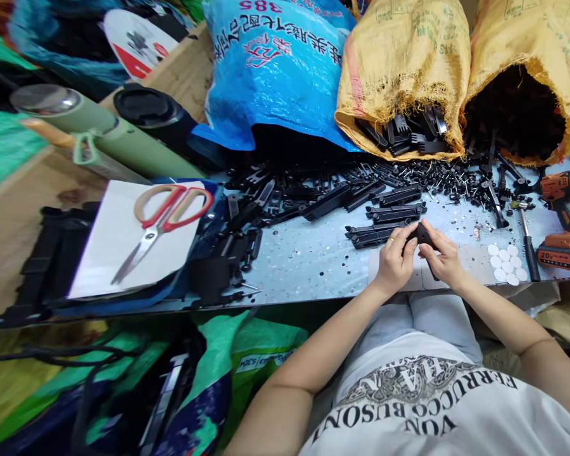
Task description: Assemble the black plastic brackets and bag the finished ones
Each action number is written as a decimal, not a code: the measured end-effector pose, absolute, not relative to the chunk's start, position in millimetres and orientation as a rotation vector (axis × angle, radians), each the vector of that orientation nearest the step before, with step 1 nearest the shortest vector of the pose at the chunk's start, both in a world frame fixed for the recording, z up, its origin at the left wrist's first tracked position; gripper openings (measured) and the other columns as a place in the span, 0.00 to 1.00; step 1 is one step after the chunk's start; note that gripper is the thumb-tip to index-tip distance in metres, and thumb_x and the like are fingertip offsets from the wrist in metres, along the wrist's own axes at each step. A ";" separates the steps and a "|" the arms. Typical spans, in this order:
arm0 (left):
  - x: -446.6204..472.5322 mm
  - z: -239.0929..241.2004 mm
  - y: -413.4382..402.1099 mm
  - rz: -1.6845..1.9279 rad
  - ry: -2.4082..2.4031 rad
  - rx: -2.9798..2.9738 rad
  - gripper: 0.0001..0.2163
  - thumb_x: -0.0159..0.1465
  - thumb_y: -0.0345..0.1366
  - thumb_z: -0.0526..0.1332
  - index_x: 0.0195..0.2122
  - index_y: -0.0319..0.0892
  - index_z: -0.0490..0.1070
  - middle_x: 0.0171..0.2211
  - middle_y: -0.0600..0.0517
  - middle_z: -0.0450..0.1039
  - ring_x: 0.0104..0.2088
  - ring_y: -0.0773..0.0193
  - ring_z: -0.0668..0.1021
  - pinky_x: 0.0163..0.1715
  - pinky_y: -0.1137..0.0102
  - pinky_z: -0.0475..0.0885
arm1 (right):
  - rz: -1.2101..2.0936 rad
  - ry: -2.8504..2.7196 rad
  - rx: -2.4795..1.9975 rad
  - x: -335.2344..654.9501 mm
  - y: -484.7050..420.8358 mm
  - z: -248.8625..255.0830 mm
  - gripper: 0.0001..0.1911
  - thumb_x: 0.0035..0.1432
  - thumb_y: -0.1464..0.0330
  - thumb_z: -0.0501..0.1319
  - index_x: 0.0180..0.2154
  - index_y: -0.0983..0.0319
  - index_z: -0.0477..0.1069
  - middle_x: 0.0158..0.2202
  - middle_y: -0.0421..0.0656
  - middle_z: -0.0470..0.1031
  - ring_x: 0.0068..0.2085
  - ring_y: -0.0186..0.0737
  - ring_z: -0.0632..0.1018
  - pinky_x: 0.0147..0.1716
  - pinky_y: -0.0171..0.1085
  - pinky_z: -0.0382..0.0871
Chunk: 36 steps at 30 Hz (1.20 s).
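1. The left hand (395, 259) and right hand (439, 256) are together at the near edge of the worktop (313, 259). Both are closed on one small black part (422, 235), which is pinched between their fingertips just above the surface.
2. Just beyond the fingertips lie stacked black bars (384, 218), some side by side and some crossing.
3. Just right of the right hand is a cluster of white discs (506, 263). Beside them lies a hand tool (527, 244) with a black handle.
4. Further right is an orange drill (565, 215).
5. Beyond the bars, loose small black pieces (437, 174) are scattered across the worktop.
6. Past those, two yellow sacks (403, 76) lie on their sides with their mouths towards the hands. The nearer one is spilling black parts.
7. Left of the sacks stands a blue bag (275, 63).
8. Well left of the left hand, red-handled scissors (166, 218) rest on a white sheet (123, 253).
9. A green flask (99, 130) lies beyond the sheet.
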<state>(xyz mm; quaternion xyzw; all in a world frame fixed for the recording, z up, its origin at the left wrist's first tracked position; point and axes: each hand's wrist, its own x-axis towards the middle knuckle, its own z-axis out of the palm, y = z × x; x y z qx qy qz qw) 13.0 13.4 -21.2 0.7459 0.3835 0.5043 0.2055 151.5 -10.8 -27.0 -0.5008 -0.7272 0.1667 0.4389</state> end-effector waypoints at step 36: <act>-25.4 -45.3 -21.2 0.511 1.114 2.598 0.21 0.58 0.30 0.57 0.53 0.46 0.66 0.55 0.44 0.65 0.59 0.48 0.62 0.57 0.48 0.54 | -0.182 -1.985 -1.943 226.1 89.4 -40.4 0.27 0.61 0.57 0.54 0.58 0.64 0.61 0.51 0.56 0.70 0.49 0.48 0.69 0.44 0.43 0.61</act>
